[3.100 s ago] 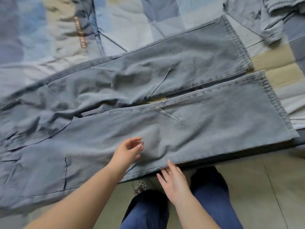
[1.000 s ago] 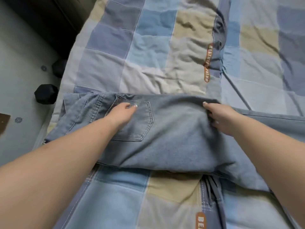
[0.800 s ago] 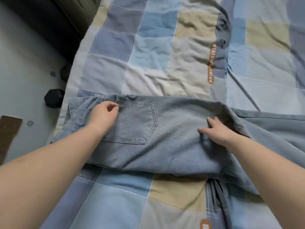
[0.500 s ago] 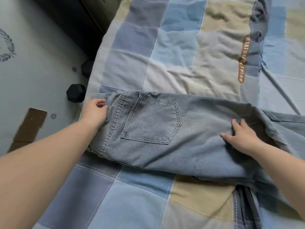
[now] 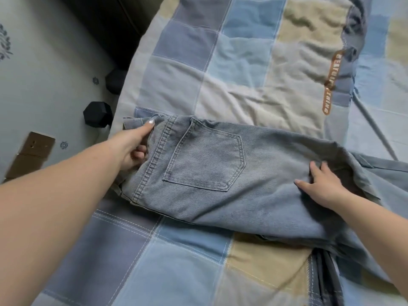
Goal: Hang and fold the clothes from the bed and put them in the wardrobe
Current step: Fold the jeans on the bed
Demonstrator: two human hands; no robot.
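Observation:
Light blue jeans (image 5: 260, 180) lie across the checked bedspread (image 5: 238, 69), folded lengthwise with one back pocket (image 5: 205, 160) facing up. My left hand (image 5: 135, 149) grips the waistband at the jeans' left end, thumb on top and fingers curled under the fabric. My right hand (image 5: 320, 184) rests flat on the denim near the seat, fingers spread. The legs run off to the right, out of view.
The bed's left edge drops to a pale patterned floor (image 5: 44, 85). Two black dumbbell ends (image 5: 98, 114) lie beside the bed, with a brown cardboard piece (image 5: 31, 155) nearer me. A dark piece of furniture (image 5: 106, 23) stands at the top left.
My left hand slid from the pocket to the waistband and took hold of it. My right hand let go of the far fold and now lies flat on the denim.

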